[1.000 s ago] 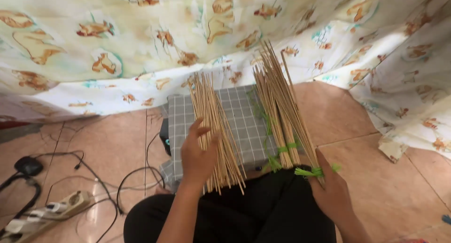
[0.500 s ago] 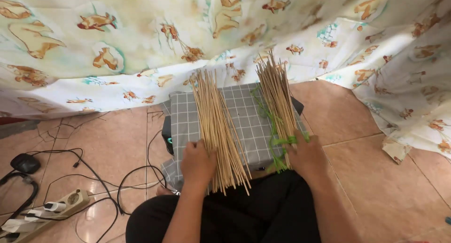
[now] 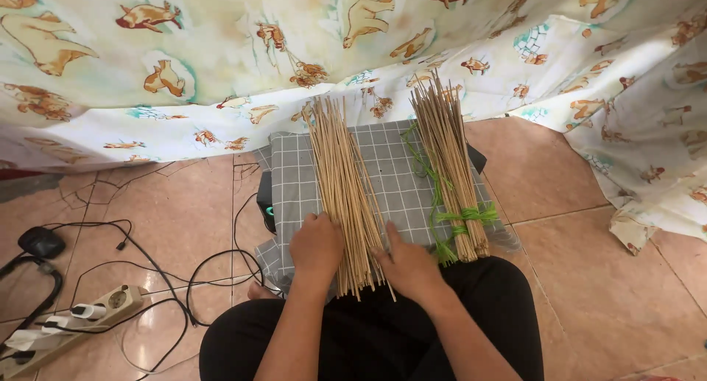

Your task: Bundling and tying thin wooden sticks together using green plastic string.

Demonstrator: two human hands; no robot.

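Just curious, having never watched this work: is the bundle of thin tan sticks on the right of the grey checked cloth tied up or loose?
Tied. The right-hand bundle of thin tan sticks has green string wrapped around it near its lower end.

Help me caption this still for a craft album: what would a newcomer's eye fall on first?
Two bundles of thin sticks on a grey checked cloth: a loose bundle pressed between the left hand and right hand, and a tied bundle bound with green string to its right. Behind hangs an animal-print sheet.
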